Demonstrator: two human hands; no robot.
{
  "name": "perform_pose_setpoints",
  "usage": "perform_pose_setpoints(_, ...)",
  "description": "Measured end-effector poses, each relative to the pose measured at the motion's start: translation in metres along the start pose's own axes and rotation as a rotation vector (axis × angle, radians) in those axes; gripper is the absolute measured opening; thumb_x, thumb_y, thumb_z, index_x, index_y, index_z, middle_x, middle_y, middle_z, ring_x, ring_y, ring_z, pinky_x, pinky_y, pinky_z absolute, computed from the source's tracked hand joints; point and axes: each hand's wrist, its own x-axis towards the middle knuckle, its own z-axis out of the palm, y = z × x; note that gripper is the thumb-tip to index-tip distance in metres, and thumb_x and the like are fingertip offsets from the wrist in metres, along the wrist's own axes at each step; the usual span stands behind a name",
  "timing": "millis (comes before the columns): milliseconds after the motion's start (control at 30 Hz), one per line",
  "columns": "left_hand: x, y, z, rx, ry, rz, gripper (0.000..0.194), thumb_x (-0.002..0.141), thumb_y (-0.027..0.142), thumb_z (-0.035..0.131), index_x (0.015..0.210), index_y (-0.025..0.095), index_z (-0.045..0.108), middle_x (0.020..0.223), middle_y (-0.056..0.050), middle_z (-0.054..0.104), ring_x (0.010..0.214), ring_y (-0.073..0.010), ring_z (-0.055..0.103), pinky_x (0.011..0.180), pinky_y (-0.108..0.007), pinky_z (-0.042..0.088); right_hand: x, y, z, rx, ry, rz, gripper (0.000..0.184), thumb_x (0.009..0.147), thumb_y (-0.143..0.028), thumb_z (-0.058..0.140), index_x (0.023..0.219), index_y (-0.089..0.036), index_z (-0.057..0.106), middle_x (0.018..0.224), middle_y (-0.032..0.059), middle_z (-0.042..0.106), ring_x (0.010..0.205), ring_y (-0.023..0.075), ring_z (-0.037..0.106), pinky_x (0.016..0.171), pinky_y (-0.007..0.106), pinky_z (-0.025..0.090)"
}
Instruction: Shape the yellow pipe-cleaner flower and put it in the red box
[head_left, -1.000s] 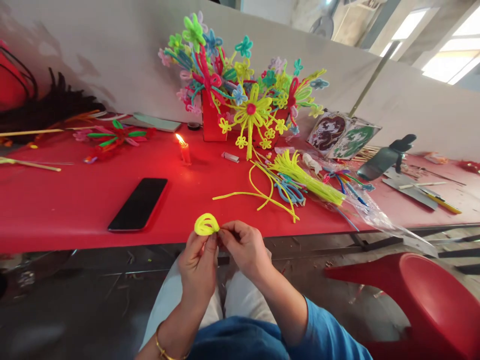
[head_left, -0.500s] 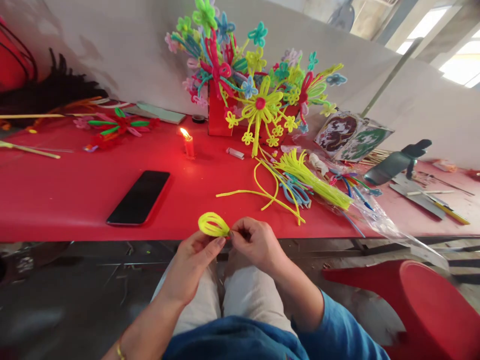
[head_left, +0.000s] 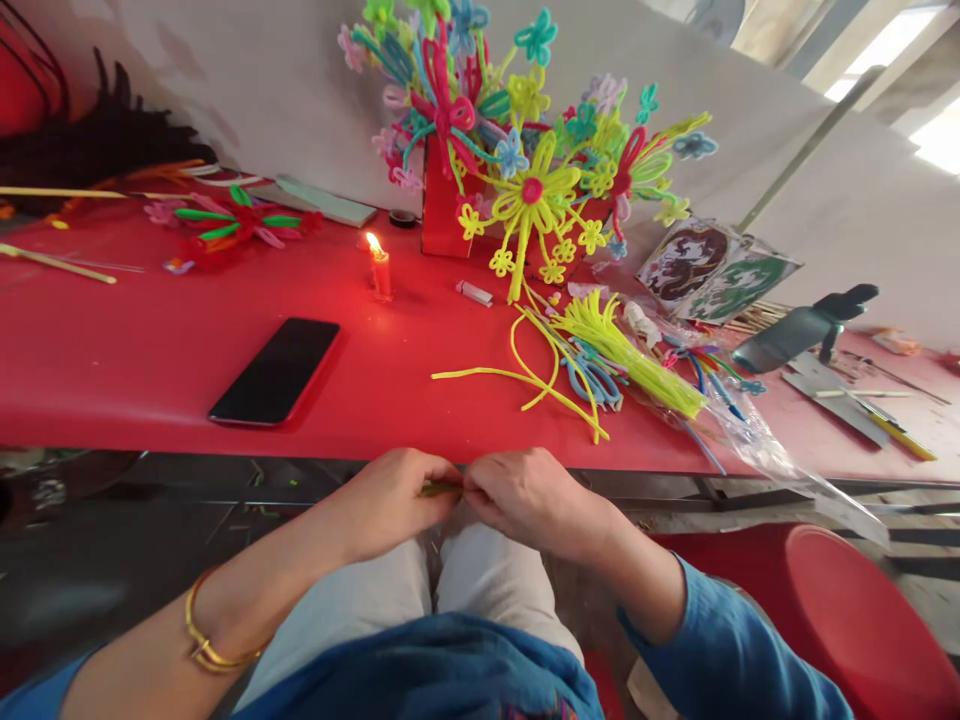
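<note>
My left hand point(head_left: 401, 498) and my right hand point(head_left: 529, 500) meet just off the table's front edge, above my lap. Both are closed on a yellow pipe cleaner point(head_left: 439, 490); only a short strip of it shows between them, while its loops are hidden by the left fingers. The right fingertips pinch its end. Beyond the hands, several loose yellow pipe cleaners point(head_left: 487, 373) lie curved on the red table point(head_left: 397, 400). A bundle of yellow pipe cleaners point(head_left: 645, 365) in a clear bag is to their right.
A lit red candle point(head_left: 381, 272) stands behind a black phone point(head_left: 277, 372). Pipe-cleaner flowers point(head_left: 531, 190) rise at the back. Blue-handled scissors point(head_left: 592, 380) lie beside the yellow bundle. A cutter knife point(head_left: 900, 435) and a bottle point(head_left: 780, 335) are at right, above a red stool point(head_left: 862, 600).
Both hands have drawn lower and closer together. The left hand has turned over and wrapped round the yellow loops, which stood in plain sight before. The view has shifted slightly.
</note>
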Motion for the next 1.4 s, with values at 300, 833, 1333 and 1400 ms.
perform_pose_setpoints(300, 0.001, -0.006, 0.0, -0.051, -0.015, -0.038, 0.011, 0.063, 0.021, 0.06, 0.057, 0.021, 0.069, 0.054, 0.0, 0.066, 0.06, -0.0211, 0.061, 0.056, -0.026, 0.043, -0.003, 0.004, -0.004, 0.107, 0.024, -0.007, 0.018, 0.086, -0.022, 0.044, 0.081, -0.015, 0.06, 0.07, 0.0045, 0.063, 0.062, 0.0134, 0.055, 0.05, 0.022, 0.034)
perform_pose_setpoints(833, -0.001, -0.002, -0.002, 0.023, 0.018, -0.111, 0.023, 0.074, 0.035, 0.052, 0.073, 0.017, 0.066, 0.072, -0.003, 0.069, 0.072, -0.0194, 0.06, 0.066, -0.028, 0.043, -0.01, 0.0, -0.014, -0.092, 0.092, 0.01, 0.016, 0.087, -0.02, 0.043, 0.084, -0.017, 0.058, 0.07, 0.0008, 0.058, 0.062, 0.0123, 0.052, 0.051, 0.024, 0.03)
perform_pose_setpoints(1333, -0.011, 0.003, 0.002, 0.314, -0.059, 0.101, 0.018, 0.075, 0.025, 0.051, 0.066, 0.018, 0.066, 0.063, 0.0, 0.06, 0.06, -0.0137, 0.054, 0.055, -0.022, 0.038, -0.002, 0.002, -0.01, 0.823, 0.05, 0.307, 0.006, 0.076, -0.019, 0.056, 0.072, -0.016, 0.059, 0.059, -0.0041, 0.052, 0.054, 0.0071, 0.047, 0.049, 0.017, 0.035)
perform_pose_setpoints(1400, -0.013, -0.001, 0.003, 0.229, -0.058, 0.082, 0.018, 0.076, 0.026, 0.051, 0.067, 0.017, 0.064, 0.066, 0.0, 0.059, 0.062, -0.0134, 0.053, 0.057, -0.023, 0.038, -0.003, -0.001, -0.006, 1.016, 0.048, 0.387, 0.007, 0.076, -0.021, 0.056, 0.071, -0.016, 0.057, 0.055, -0.0056, 0.047, 0.049, 0.0063, 0.043, 0.045, 0.016, 0.033)
